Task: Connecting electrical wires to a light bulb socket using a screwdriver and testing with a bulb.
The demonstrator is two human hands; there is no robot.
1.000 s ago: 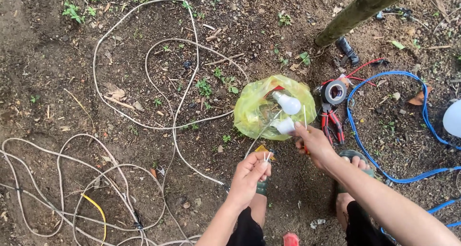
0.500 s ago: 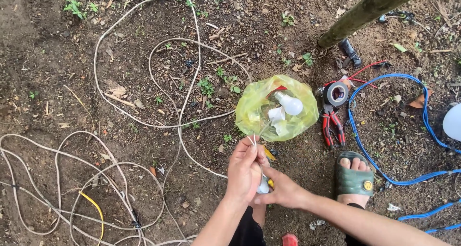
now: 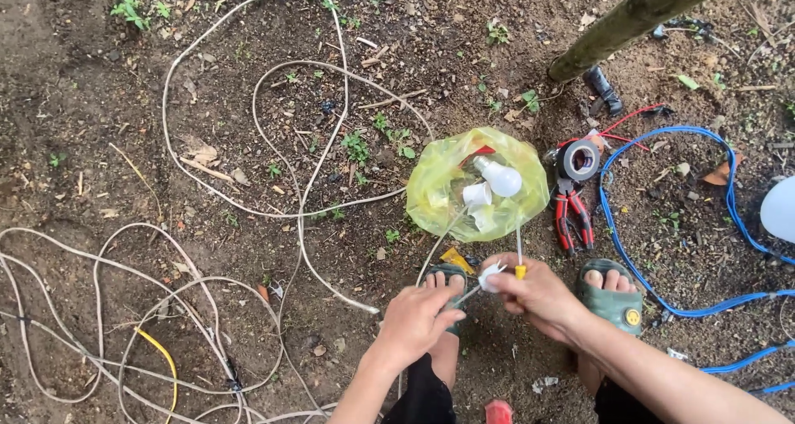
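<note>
White wire ends (image 3: 490,275) sit pinched between the two hands, low in the scene just near of the yellow plastic bag (image 3: 439,194) on the dirt ground (image 3: 99,142). Left hand (image 3: 414,320) has its fingers curled together around the thin wire coming from the left; right hand (image 3: 538,296) pinches the bared ends with thumb and forefinger pressed tight, and a thin white-shafted tool with a yellow collar (image 3: 519,262) stands up from that grip. Inside the bag lie a white light bulb (image 3: 501,178) and a white socket (image 3: 477,195). Right of the bag rest a roll of black tape (image 3: 580,161) and red-handled pliers (image 3: 571,217), with a blue cable (image 3: 704,225) looping beyond. Pale cable (image 3: 248,200) sprawls in loops across the left. A green sandal (image 3: 613,296) shows by the right wrist.
</note>
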